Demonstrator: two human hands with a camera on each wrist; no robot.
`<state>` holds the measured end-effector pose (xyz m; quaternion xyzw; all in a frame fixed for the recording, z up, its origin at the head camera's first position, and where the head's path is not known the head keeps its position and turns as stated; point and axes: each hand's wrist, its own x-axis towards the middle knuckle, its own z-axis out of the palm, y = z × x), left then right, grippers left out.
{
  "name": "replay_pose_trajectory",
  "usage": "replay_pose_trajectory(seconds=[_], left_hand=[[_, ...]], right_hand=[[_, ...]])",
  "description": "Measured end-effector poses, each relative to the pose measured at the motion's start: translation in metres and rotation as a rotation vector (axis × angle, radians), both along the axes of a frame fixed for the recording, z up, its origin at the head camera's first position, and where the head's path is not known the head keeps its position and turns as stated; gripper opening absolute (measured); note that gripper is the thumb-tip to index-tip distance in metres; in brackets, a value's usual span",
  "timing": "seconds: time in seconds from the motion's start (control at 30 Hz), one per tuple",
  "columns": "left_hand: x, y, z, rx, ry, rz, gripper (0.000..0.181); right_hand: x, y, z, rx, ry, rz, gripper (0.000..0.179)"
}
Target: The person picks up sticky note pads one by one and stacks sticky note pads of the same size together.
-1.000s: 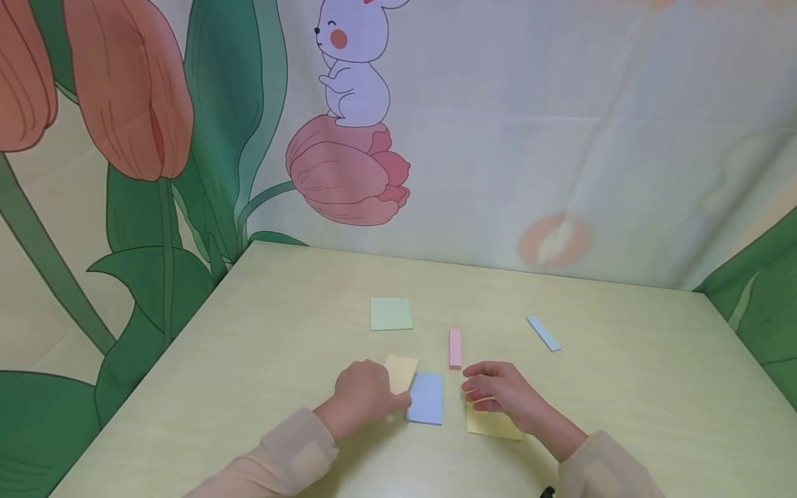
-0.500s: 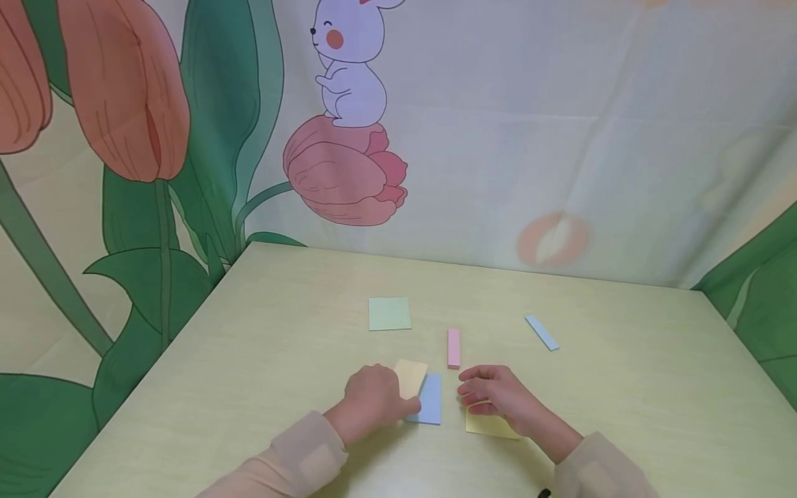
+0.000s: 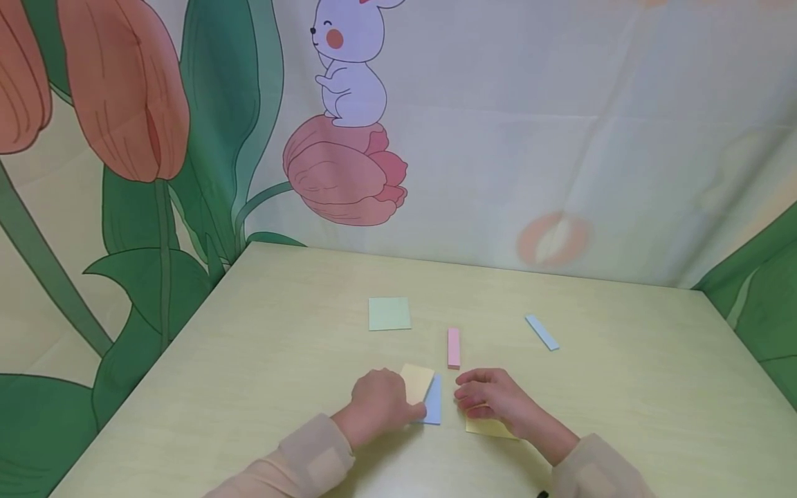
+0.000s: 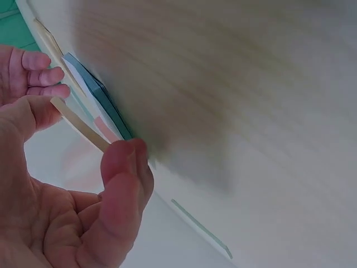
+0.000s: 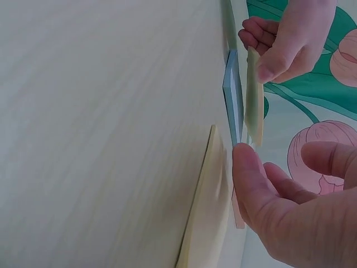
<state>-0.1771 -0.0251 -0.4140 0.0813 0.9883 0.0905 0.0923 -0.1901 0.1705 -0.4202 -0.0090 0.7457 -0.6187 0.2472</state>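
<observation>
My left hand (image 3: pixel 381 401) pinches a cream sticky note pad (image 3: pixel 417 382) between thumb and fingers. In the left wrist view the pad (image 4: pixel 83 124) shows edge-on, held off the table. It overlaps a blue sticky note pad (image 3: pixel 433 408), which lies flat and is partly hidden beneath it. My right hand (image 3: pixel 495 400) hovers with loosely bent fingers over a yellow sticky note pad (image 3: pixel 490 427); nothing sits between its thumb and fingers (image 5: pixel 251 173). The yellow pad (image 5: pixel 203 206) lies on the table below that hand.
Farther back on the table (image 3: pixel 299 297) lie a pale green square sticky note pad (image 3: pixel 389 314), a narrow pink pad (image 3: pixel 454 348) and a narrow light blue strip (image 3: pixel 542 333). Behind the table's far edge hangs a printed cloth (image 3: pixel 473 173) with tulips and a rabbit.
My left hand has moved right with the cream pad, which now covers more of the blue pad. My right hand has shifted slightly left, staying above the yellow pad.
</observation>
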Motion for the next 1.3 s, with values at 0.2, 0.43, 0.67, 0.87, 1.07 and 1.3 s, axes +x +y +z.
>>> replay_pose_trajectory(seconds=[0.2, 0.43, 0.67, 0.87, 1.07, 1.3], left_hand=[[0.0, 0.003, -0.002, -0.022, -0.004, -0.016, 0.048], [0.002, 0.009, 0.003, -0.065, -0.006, -0.013, 0.049], [0.003, 0.013, 0.003, -0.097, -0.012, -0.009, 0.048], [0.002, 0.016, 0.001, -0.084, -0.017, -0.014, 0.047], [0.003, 0.017, 0.002, -0.075, -0.018, -0.019, 0.047], [0.003, 0.017, 0.004, -0.093, -0.03, -0.026, 0.047]], right_hand=[[0.001, -0.002, -0.002, -0.007, 0.008, 0.018, 0.036], [0.002, -0.003, -0.002, -0.014, 0.002, 0.037, 0.037], [0.002, -0.005, -0.005, -0.027, -0.014, 0.051, 0.038], [0.004, -0.005, -0.008, -0.05, -0.006, 0.091, 0.04], [0.005, -0.007, -0.009, -0.077, -0.017, 0.108, 0.04], [0.005, -0.009, -0.009, -0.088, -0.021, 0.106, 0.039]])
